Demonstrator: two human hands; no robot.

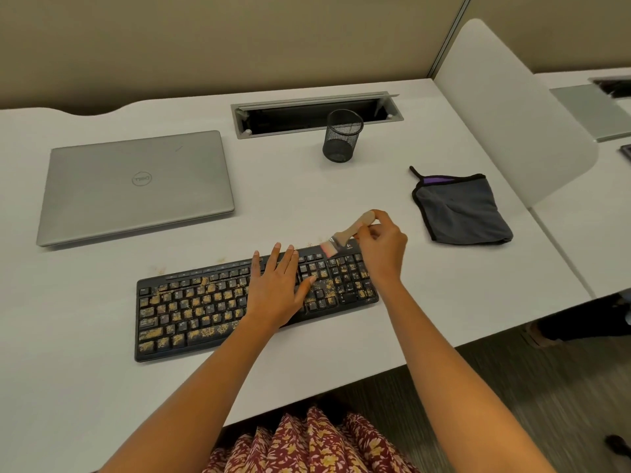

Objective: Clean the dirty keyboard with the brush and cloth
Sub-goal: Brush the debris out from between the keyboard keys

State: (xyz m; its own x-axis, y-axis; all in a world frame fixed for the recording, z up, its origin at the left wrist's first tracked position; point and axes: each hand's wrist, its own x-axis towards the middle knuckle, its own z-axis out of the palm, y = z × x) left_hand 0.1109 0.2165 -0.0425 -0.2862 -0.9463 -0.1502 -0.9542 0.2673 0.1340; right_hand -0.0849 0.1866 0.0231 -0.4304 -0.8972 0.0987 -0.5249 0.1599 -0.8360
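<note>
A black keyboard lies on the white desk, speckled with yellowish crumbs over most keys. My left hand rests flat on its middle-right keys, fingers straight and spread. My right hand pinches the wooden handle of a small brush. The brush's pale bristles touch the keyboard's top right corner. A folded grey cloth with black trim lies on the desk to the right, apart from both hands.
A shut silver laptop sits at the back left. A black mesh pen cup stands by the open cable tray. A white divider panel rises on the right. A few crumbs lie on the desk behind the keyboard.
</note>
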